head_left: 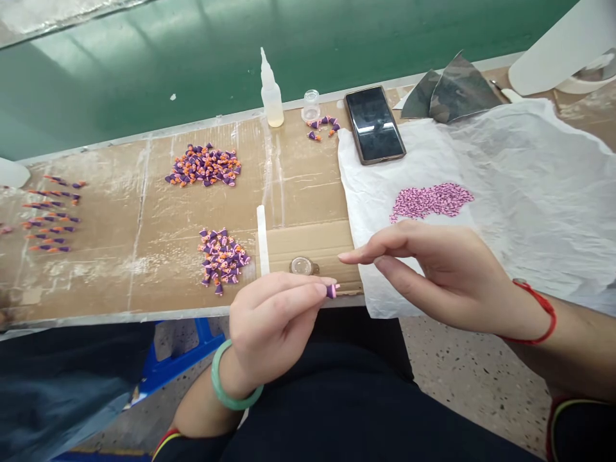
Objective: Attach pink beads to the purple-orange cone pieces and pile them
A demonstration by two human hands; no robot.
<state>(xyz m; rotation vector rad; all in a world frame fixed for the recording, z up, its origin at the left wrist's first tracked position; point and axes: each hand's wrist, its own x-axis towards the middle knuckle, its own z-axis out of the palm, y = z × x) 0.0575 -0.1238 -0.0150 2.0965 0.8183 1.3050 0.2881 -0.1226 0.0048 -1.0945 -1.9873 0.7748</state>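
Observation:
My left hand (276, 327) pinches a small purple piece with a pink end (332, 290) between thumb and fingertips, just off the table's front edge. To its right, my right hand (433, 269) hovers over the edge of the white sheet (520, 212), index finger stretched out and thumb tucked behind its tip, with nothing visible in it. Beyond my left hand lies a small round clear dish (301, 266) on the cardboard. A heap of tiny pink pieces (433, 200) rests on the white sheet past my right hand. Nearest my left hand is a pile of purple, orange and pink pieces (224, 256).
Farther back lies a larger pile of similar pieces (205, 165); rows of them (52, 215) are at far left. A squeeze bottle (272, 96), clear cup (311, 106) and phone (375, 125) stand or lie along the back. A blue stool (180, 353) is below.

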